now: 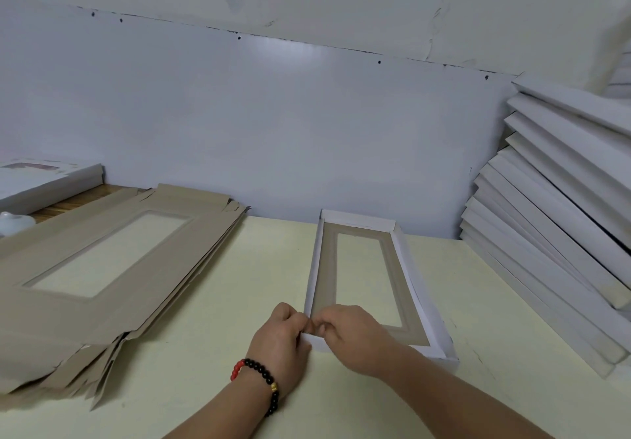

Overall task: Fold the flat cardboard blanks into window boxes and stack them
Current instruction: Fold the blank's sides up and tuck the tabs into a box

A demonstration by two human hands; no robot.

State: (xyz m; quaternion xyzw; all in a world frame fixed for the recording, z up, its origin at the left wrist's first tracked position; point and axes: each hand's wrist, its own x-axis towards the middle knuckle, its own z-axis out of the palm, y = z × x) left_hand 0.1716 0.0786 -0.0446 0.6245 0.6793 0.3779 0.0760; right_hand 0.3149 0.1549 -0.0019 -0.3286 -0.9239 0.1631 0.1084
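Observation:
A window box (403, 261) with white outer walls and a grey-brown inside lies on the pale yellow table (211, 380), its long side running away from me. All its walls stand up. My left hand (283, 339) and my right hand (351, 332) meet at its near left corner, and both pinch the folded cardboard there. On the left lies a pile of flat grey-brown blanks (88, 288), each with a rectangular window cut out. A leaning stack of finished white boxes (553, 220) stands at the right.
A blue-white wall panel (273, 124) closes the back of the table. At the far left sit a flat white box (44, 182) and a small pale round object (13, 223) on a wooden surface.

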